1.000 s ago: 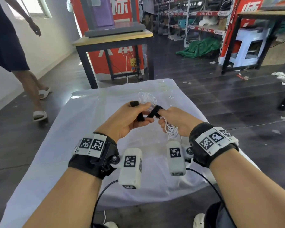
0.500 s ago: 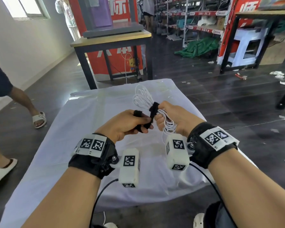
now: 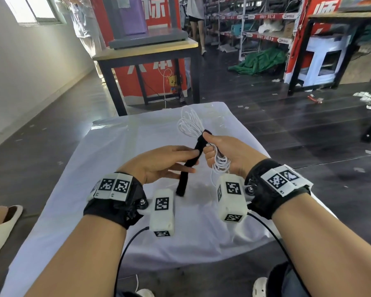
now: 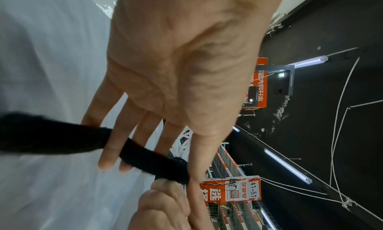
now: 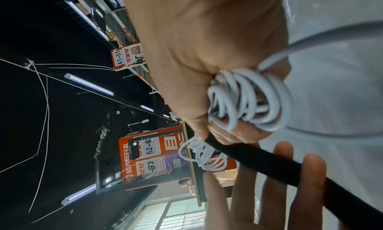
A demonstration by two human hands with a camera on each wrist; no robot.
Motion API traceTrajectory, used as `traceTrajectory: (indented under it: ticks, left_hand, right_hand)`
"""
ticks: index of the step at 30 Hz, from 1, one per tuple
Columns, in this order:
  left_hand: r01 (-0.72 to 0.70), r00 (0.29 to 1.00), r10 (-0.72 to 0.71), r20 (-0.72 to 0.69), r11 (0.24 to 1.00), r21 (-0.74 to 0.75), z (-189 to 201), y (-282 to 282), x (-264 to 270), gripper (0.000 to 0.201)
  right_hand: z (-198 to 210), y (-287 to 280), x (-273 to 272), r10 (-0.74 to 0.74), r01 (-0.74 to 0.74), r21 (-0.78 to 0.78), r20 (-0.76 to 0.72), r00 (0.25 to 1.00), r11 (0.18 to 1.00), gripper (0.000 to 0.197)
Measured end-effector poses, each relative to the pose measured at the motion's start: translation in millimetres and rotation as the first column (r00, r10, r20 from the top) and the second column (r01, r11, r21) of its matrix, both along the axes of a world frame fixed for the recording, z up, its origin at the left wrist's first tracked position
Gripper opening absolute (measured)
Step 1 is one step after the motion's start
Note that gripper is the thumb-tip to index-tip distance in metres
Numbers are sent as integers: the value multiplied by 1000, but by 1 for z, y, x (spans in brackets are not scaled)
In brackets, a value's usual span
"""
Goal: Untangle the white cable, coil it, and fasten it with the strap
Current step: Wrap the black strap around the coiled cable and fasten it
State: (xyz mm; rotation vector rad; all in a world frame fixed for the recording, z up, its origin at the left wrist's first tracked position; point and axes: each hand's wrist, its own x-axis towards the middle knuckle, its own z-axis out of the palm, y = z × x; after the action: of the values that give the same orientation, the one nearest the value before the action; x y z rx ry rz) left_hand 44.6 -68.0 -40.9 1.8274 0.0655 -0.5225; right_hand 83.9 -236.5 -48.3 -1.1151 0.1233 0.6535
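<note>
My right hand (image 3: 210, 146) grips the coiled white cable (image 3: 190, 123) round its middle, above the white-covered table (image 3: 116, 157). Loops stick out above and below the fist. The right thumb pins one end of the black strap (image 3: 185, 174) against the coil, and the rest of the strap hangs down and to the left. My left hand (image 3: 191, 160) holds the strap just below the coil, between its thumb and nearly straight fingers. In the left wrist view the strap (image 4: 51, 135) runs across the fingers (image 4: 105, 159). The right wrist view shows the cable (image 5: 248, 102) bunched in the fist, with the strap (image 5: 259, 158) leading away.
A wooden table with black legs (image 3: 146, 50) stands just beyond the covered table. A sandalled foot (image 3: 2, 221) is on the floor at the left. People stand further back near the shelves (image 3: 255, 24). Dark floor lies to the right.
The strap, held short between both hands before, now hangs out at full length. My right hand has tilted the coil more upright. The left fingers have straightened along the strap.
</note>
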Motion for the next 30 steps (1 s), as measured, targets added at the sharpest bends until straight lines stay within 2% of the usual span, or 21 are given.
traceTrajectory:
  ticks: [2, 6, 10, 14, 17, 19, 21, 22, 25, 26, 27, 28, 30]
  left_hand:
    - [-30, 999, 30, -15, 1000, -1, 0, 1, 1, 36]
    - [-58, 994, 50, 94, 995, 84, -8, 6, 5, 23]
    - [-68, 992, 59, 110, 995, 77, -9, 11, 7, 19]
    - [-105, 986, 80, 149, 980, 171, -11, 19, 10, 7]
    - [-176, 957, 101, 271, 947, 267, -12, 23, 14, 5]
    - [-179, 949, 65, 307, 917, 357, -10, 28, 15, 13]
    - [-161, 952, 17, 306, 877, 453, -8, 38, 12, 11]
    - [-178, 950, 33, 309, 872, 456, -6, 42, 8, 20]
    - [-242, 930, 165, 328, 947, 210, 0, 55, 0, 66]
    - [-239, 930, 173, 323, 955, 177, 1, 58, 1, 66]
    - [-218, 936, 155, 315, 960, 176, 3, 60, 2, 53]
    - [-199, 941, 125, 315, 956, 214, 6, 61, 4, 40]
    - [-210, 928, 97, 360, 934, 289, 9, 60, 7, 29]
  right_hand:
    - [0, 0, -1, -9, 9, 3, 20, 1000, 1000, 27]
    - [2, 2, -3, 26, -28, 37, 37, 999, 999, 31]
    - [5, 3, -7, 86, -89, 36, 96, 992, 995, 33]
    - [6, 4, -11, 169, -165, -39, 198, 965, 986, 33]
    - [3, 4, -12, 303, -265, -166, 286, 909, 950, 32]
    - [2, 2, -13, 393, -329, -235, 329, 859, 915, 28]
    - [1, 2, -15, 470, -371, -313, 357, 807, 874, 26]
    - [1, 2, -16, 505, -378, -366, 362, 784, 850, 26]
    - [2, 4, -21, 602, -347, -559, 373, 706, 753, 24]
    - [3, 5, -22, 634, -321, -626, 375, 676, 711, 23]
    - [4, 6, -23, 666, -295, -684, 371, 647, 667, 23]
    - [6, 7, -23, 698, -271, -733, 366, 616, 624, 23]
    - [8, 8, -24, 759, -219, -817, 348, 551, 533, 25]
